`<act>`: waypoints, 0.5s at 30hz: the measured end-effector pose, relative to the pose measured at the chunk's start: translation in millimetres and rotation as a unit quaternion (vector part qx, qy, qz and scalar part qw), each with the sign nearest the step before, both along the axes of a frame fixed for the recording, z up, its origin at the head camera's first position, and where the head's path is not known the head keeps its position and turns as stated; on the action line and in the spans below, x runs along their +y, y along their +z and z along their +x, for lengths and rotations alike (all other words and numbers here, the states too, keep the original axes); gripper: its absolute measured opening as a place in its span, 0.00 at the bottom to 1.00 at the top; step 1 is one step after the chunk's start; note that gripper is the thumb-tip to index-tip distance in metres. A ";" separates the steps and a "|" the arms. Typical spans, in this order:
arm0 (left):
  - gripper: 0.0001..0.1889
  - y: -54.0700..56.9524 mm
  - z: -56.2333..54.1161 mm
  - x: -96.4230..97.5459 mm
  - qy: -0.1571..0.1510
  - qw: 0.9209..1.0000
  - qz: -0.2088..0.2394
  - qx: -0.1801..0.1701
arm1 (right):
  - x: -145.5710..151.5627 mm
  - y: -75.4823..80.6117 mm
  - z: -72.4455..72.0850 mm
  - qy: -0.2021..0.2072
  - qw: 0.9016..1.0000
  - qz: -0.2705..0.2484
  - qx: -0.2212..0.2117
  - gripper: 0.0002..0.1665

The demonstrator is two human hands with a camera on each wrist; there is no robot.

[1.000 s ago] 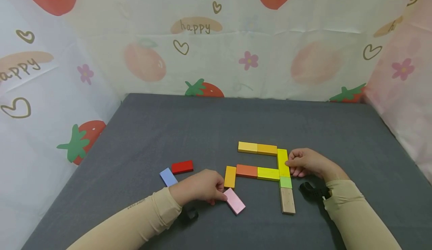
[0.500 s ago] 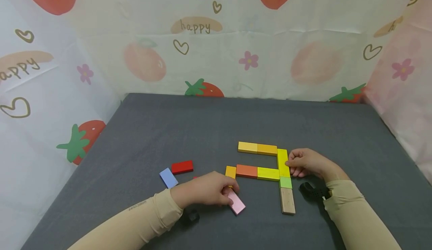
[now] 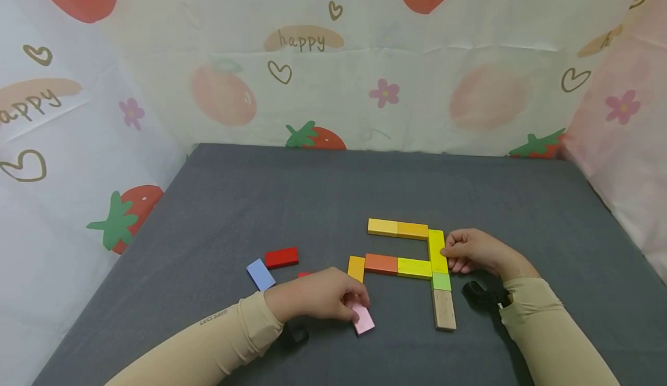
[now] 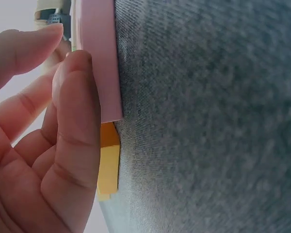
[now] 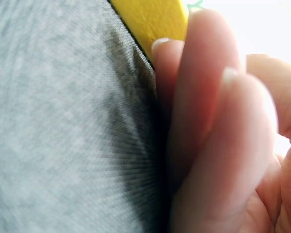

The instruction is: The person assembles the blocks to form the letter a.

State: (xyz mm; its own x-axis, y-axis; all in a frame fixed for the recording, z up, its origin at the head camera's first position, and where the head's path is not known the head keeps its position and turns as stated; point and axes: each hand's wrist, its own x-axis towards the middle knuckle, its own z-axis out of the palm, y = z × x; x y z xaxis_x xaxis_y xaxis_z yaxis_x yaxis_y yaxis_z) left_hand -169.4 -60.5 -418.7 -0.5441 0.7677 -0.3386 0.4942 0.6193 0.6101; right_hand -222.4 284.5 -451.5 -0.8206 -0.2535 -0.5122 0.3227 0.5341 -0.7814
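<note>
My left hand [image 3: 325, 293] holds a flat pink block [image 3: 364, 322] near the front middle of the table, fingertips against its face in the left wrist view. Just behind that hand, an orange block [image 3: 356, 266] is partly covered by the fingers. My right hand [image 3: 482, 254] rests beside a long yellow block [image 3: 436, 247], its fingers loosely bent and their tips touching the block's right edge. That block joins a line of blocks lying flat, with a green block [image 3: 441, 282] and a plain wood block [image 3: 444, 311] below it.
Left of the left hand lie a red block [image 3: 281, 257] and a blue block [image 3: 260, 274]; another red one [image 3: 304, 274] peeks from behind the wrist. A reddish-brown block [image 3: 381, 264] and further yellow blocks continue the flat layout. Grey cloth [image 3: 312, 195] covers the table.
My left hand has moved slightly right, over the pink block, which has turned a little and shifted left. The right hand stays in place at the yellow block.
</note>
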 end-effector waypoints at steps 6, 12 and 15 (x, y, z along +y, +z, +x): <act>0.11 5.0 -7.2 -12.6 0.051 0.998 0.029 0.019 | -0.7 1.2 0.3 -0.003 1.000 0.002 -0.003 0.10; 0.12 16.9 -21.7 -41.4 0.109 0.991 0.048 0.061 | -1.5 2.1 1.0 -0.002 1.000 0.000 -0.003 0.10; 0.12 19.3 -30.3 -59.0 0.135 0.985 0.050 0.090 | -1.7 3.3 2.1 0.002 1.000 -0.005 0.002 0.10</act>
